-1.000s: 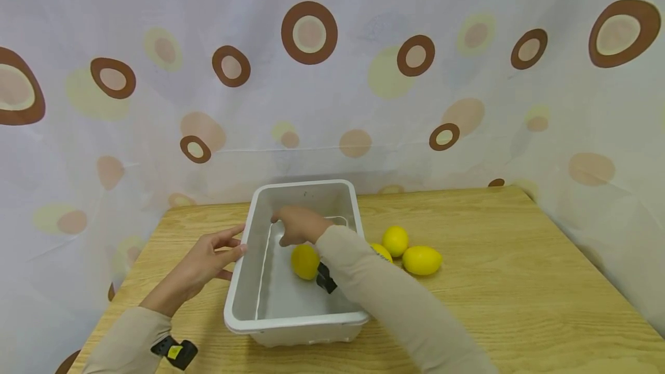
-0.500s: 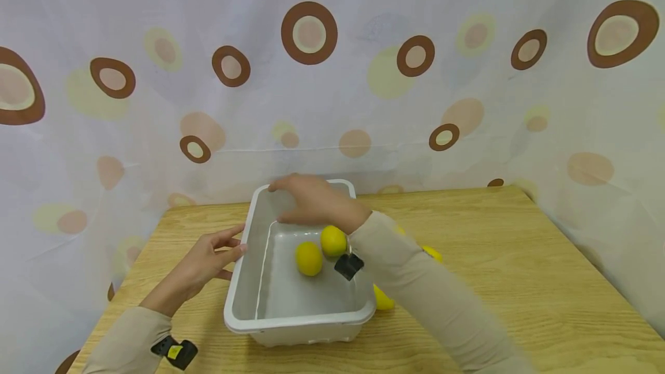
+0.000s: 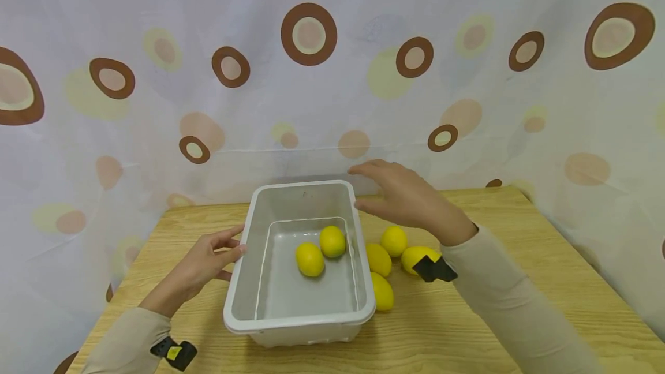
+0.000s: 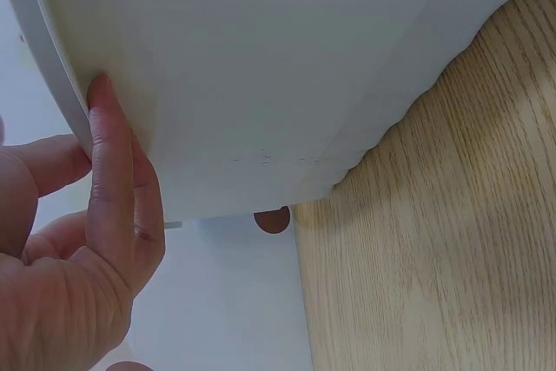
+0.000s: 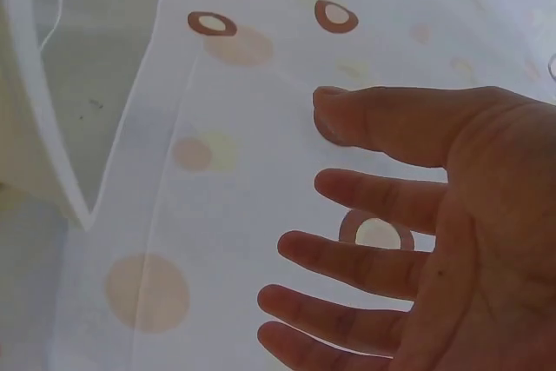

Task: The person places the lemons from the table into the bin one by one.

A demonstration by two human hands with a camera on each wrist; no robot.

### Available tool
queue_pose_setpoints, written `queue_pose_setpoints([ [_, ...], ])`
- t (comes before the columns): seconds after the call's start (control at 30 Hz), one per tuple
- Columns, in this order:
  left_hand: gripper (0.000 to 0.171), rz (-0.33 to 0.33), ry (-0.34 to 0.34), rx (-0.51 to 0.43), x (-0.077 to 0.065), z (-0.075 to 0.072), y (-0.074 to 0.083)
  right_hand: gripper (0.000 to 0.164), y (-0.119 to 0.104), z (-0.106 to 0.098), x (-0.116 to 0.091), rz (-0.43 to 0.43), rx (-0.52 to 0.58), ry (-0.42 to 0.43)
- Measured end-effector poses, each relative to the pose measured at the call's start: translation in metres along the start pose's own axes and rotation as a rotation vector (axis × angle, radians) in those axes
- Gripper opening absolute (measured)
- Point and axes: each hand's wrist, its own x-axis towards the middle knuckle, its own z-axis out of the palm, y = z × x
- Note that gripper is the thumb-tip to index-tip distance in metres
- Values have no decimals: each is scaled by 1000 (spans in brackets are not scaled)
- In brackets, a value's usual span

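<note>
A light grey plastic bin point(image 3: 291, 299) stands on the wooden table, with two yellow lemons point(image 3: 310, 259) lying on its floor. At its left side my left hand point(image 3: 205, 261) holds the rim; in the left wrist view the fingers point(image 4: 111, 184) lie against the outer wall below the lip. My right hand point(image 3: 402, 195) is in the air past the bin's right rim, fingers spread and nothing in it. The right wrist view shows its palm point(image 5: 473, 249) bare. Beneath and in front of it, several more lemons point(image 3: 378, 260) rest on the table beside the bin.
The wooden table point(image 3: 499, 305) extends to the right of the bin and lemons. Behind it hangs a pale curtain point(image 3: 332, 103) with brown and yellow circles. A black wrist camera point(image 3: 435, 269) partly covers one lemon.
My right hand has risen out of the bin and moved right, beyond the rim. A second lemon, hidden behind the arm at first, now shows inside the bin. My left hand stays put.
</note>
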Motion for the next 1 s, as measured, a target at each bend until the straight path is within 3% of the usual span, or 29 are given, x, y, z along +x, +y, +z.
queue_pose_setpoints([
  [0.2, 61, -5, 4, -1, 0, 0, -2, 55, 32, 6, -33, 60, -7, 0],
  [0.47, 61, -11, 13, 12, -1, 0, -1, 61, 70, 34, -65, 153, 19, -33],
  [1.0, 60, -18, 2, -19, 1, 0, -1, 61, 115, 110, -95, 229, 67, -43],
])
